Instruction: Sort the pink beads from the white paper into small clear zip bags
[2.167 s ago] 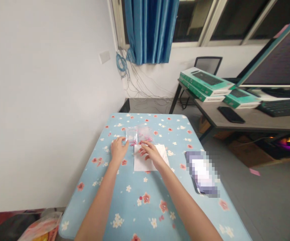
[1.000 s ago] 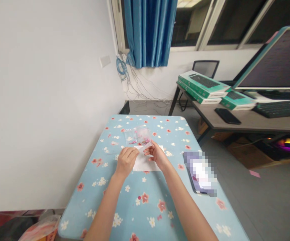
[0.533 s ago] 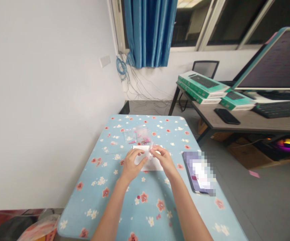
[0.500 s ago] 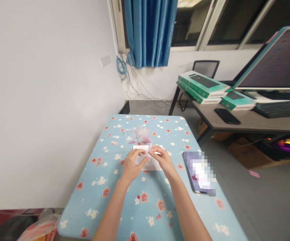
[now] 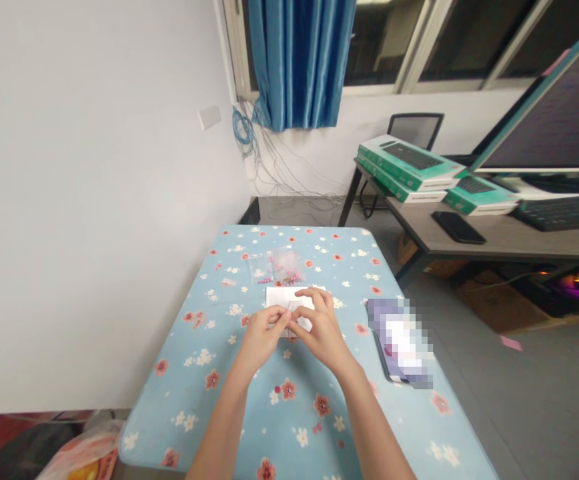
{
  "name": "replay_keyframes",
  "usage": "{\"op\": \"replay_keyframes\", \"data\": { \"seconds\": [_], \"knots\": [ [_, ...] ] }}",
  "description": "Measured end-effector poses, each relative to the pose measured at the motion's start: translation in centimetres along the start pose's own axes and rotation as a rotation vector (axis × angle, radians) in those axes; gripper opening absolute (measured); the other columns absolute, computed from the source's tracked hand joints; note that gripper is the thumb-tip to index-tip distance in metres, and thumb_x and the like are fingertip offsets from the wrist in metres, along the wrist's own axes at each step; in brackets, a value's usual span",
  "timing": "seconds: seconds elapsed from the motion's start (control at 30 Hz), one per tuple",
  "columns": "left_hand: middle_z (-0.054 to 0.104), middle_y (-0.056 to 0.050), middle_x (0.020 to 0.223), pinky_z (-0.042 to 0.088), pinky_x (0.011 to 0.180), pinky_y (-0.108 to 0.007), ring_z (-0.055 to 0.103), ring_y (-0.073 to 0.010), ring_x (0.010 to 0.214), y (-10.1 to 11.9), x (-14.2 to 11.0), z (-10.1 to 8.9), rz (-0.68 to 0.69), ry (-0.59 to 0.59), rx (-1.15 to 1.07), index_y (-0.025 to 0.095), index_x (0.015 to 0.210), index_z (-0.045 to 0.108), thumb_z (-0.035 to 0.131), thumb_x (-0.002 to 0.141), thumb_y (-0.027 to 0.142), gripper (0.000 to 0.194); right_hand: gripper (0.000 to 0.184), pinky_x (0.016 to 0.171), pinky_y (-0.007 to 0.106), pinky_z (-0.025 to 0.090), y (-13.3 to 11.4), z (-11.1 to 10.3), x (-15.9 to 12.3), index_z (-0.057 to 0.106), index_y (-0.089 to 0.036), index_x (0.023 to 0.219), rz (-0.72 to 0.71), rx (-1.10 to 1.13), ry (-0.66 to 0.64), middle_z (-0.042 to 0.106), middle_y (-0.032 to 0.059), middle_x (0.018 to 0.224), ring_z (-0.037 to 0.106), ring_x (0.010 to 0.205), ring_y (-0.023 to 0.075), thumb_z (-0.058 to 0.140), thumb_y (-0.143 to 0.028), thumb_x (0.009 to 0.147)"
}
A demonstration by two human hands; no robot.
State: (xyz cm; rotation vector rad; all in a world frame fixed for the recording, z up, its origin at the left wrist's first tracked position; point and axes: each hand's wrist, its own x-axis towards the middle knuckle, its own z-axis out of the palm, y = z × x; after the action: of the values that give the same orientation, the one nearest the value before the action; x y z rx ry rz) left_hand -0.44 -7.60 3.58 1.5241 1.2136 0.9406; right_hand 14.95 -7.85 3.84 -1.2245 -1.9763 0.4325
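Note:
Over a white sheet of paper (image 5: 275, 295), my left hand (image 5: 263, 333) and my right hand (image 5: 322, 328) meet at the fingertips. Both pinch a small clear plastic bag (image 5: 291, 306) with a pinkish edge; fingers cover most of it, and its contents cannot be made out. My right hand's upper fingers are curled apart above the pinch. Just beyond the paper lie clear plastic bags (image 5: 284, 261), with pink beads (image 5: 293, 277) in or beside them.
The table (image 5: 169, 400) has a blue flowered cover. A phone (image 5: 394, 343), partly pixelated, lies on its right side. A desk to the right carries keyboard boxes (image 5: 409, 163), a black phone (image 5: 458, 227) and a monitor (image 5: 559, 113). A wall (image 5: 94, 200) runs along the left.
Both hands have come slightly nearer to me, and their fingertips have closed together. The small bag now sits lower between them. The view has shifted a little.

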Motion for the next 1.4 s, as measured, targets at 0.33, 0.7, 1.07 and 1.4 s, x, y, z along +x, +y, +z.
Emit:
{"op": "replay_keyframes", "data": {
  "seconds": [0.33, 0.7, 1.07, 1.4],
  "knots": [
    [0.057, 0.002, 0.065, 0.040, 0.063, -0.024, 0.053, -0.0138, 0.064, 0.5, -0.5, -0.2, 0.102, -0.073, 0.269, 0.020, 0.070, 0.054, 0.038, 0.093, 0.041, 0.035, 0.022, 0.102, 0.048, 0.033, 0.4, -0.9, -0.9, 0.067, -0.024, 0.078, 0.008, 0.072, -0.096, 0.052, 0.0072, 0.122, 0.036, 0.119, 0.0273, 0.055, -0.040, 0.087],
    [0.058, -0.006, 0.096, 0.043, 0.084, -0.028, 0.056, -0.0180, 0.093, 0.4, -0.8, 0.4, 0.267, 0.086, 0.234, 0.020, 0.077, 0.057, 0.040, 0.093, 0.036, 0.029, 0.024, 0.102, 0.047, 0.030, -0.3, -1.0, -1.0, 0.066, -0.023, 0.069, 0.146, 0.279, -0.006, 0.054, 0.0065, 0.115, 0.043, 0.115, 0.0263, 0.057, -0.039, 0.085],
    [0.055, -0.005, 0.097, 0.044, 0.087, -0.029, 0.055, -0.0170, 0.094, 0.2, -1.1, 0.2, 0.245, 0.072, 0.122, 0.019, 0.071, 0.057, 0.044, 0.092, 0.040, 0.032, 0.028, 0.103, 0.044, 0.028, -0.3, -0.3, -1.0, 0.061, -0.022, 0.068, 0.221, 0.515, -0.074, 0.056, 0.0052, 0.114, 0.045, 0.116, 0.0237, 0.056, -0.043, 0.086],
    [0.063, -0.005, 0.096, 0.047, 0.084, -0.030, 0.059, -0.0173, 0.092, 0.5, -1.6, -0.1, 0.179, -0.017, 0.018, 0.019, 0.085, 0.063, 0.056, 0.086, 0.039, 0.021, 0.027, 0.104, 0.045, 0.026, -0.6, -1.3, -1.2, 0.063, -0.023, 0.071, 0.158, 0.406, -0.059, 0.055, 0.0058, 0.115, 0.038, 0.120, 0.0260, 0.055, -0.045, 0.086]
  ]
}}
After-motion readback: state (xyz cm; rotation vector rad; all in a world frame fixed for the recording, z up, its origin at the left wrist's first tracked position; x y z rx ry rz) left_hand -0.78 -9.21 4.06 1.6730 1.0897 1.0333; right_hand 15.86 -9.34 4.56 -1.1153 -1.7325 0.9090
